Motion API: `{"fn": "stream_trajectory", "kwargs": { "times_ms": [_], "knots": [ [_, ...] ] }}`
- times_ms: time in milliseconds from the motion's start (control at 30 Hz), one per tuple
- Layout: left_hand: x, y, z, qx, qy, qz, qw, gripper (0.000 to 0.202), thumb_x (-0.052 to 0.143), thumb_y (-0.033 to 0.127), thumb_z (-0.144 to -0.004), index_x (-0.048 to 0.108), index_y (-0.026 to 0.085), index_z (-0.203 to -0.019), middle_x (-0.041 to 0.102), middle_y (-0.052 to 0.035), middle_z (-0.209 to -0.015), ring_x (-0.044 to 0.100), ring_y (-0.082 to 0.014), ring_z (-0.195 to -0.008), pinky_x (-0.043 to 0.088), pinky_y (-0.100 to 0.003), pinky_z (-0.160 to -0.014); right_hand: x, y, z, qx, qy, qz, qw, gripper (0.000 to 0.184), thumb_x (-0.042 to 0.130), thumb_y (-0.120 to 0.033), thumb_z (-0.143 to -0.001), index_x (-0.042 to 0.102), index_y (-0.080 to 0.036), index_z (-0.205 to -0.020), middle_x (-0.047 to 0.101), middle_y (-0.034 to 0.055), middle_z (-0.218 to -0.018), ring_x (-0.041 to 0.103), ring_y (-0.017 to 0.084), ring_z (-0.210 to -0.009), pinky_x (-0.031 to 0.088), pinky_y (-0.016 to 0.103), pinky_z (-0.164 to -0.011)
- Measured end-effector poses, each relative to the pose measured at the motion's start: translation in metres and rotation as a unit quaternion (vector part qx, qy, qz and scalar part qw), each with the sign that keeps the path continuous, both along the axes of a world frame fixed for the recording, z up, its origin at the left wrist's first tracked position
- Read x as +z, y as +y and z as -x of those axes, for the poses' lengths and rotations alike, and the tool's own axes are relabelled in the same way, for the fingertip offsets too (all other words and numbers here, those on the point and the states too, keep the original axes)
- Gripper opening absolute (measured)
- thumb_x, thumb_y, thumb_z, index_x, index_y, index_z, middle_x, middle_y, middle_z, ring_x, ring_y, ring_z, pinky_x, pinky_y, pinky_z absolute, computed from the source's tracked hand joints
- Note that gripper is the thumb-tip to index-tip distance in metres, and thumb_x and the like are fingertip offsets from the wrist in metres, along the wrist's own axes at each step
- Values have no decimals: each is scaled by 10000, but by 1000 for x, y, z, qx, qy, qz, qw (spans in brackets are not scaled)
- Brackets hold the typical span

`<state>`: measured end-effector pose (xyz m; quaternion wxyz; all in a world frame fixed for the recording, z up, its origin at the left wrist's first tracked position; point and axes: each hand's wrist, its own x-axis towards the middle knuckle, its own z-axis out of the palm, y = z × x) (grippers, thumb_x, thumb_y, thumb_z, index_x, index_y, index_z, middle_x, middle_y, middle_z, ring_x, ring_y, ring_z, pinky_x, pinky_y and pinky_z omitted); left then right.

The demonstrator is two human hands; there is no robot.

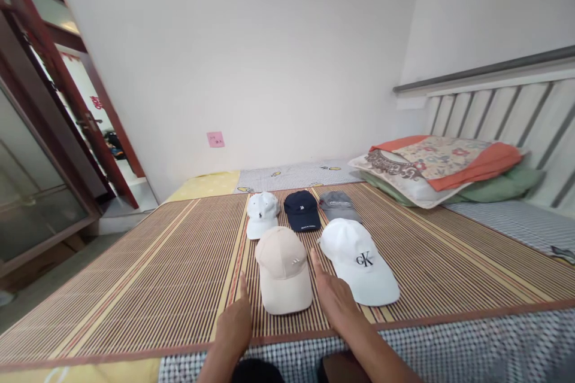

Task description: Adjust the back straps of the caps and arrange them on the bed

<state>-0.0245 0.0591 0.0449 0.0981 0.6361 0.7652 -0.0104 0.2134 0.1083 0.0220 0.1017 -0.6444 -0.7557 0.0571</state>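
Observation:
A beige baseball cap rests on the striped bamboo mat, its brim facing me. To its left is my left hand, index finger stretched forward, holding nothing. My right hand is on the other side, between the beige cap and a white cap with black CK-style letters; its fingers are also stretched out and empty. I cannot tell whether either hand touches a cap. Behind these lie a smaller white cap, a navy cap and a grey cap, partly hidden by the lettered one.
The bamboo mat covers a bed against a white wall. Stacked pillows lie at the back right, by a white slatted headboard. On the wall is a pink note. An open doorway is at the left.

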Motion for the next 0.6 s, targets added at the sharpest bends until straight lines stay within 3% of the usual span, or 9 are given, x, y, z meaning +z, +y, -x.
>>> {"fn": "stream_trajectory", "kwargs": {
  "times_ms": [233, 400, 500, 600],
  "knots": [
    [-17, 7, 15, -6, -88, -76, 993, 876, 334, -69, -834, 55, 45, -1656, 783, -280, -965, 761, -368, -919, 519, -523, -902, 7, -1, -3, 5, 22, -1, 1000, 800, 291, 60, -916, 148, -136, -1679, 811, 163, -1045, 777, 314, -933, 512, 351, -746],
    [-22, 6, 15, 57, -190, -120, 973, 908, 429, -30, -800, 191, 131, -1662, 786, -199, -882, 741, -333, -855, 475, -536, -976, 16, -6, -4, -7, 32, -1, 999, 779, 333, 39, -931, 182, -127, -1677, 804, 168, -1083, 772, 317, -945, 508, 353, -750],
    [-34, -5, 23, 54, -225, -140, 963, 838, 506, 83, -818, 303, 122, -1631, 791, -197, -927, 735, -338, -847, 474, -520, -982, 13, -16, -6, 15, 61, -44, 997, 702, 514, -48, -922, 379, -125, -1607, 751, 198, -1239, 741, 333, -1046, 511, 374, -844],
    [-60, -31, 40, 9, -254, -167, 953, 635, 573, 276, -841, 571, 142, -1462, 778, -221, -1108, 732, -374, -1000, 479, -495, -1020, -4, -38, -6, 61, 125, -19, 990, 286, 571, -184, -957, 701, -136, -1207, 763, 167, -1128, 728, 297, -1012, 500, 348, -839]
  ]
}}
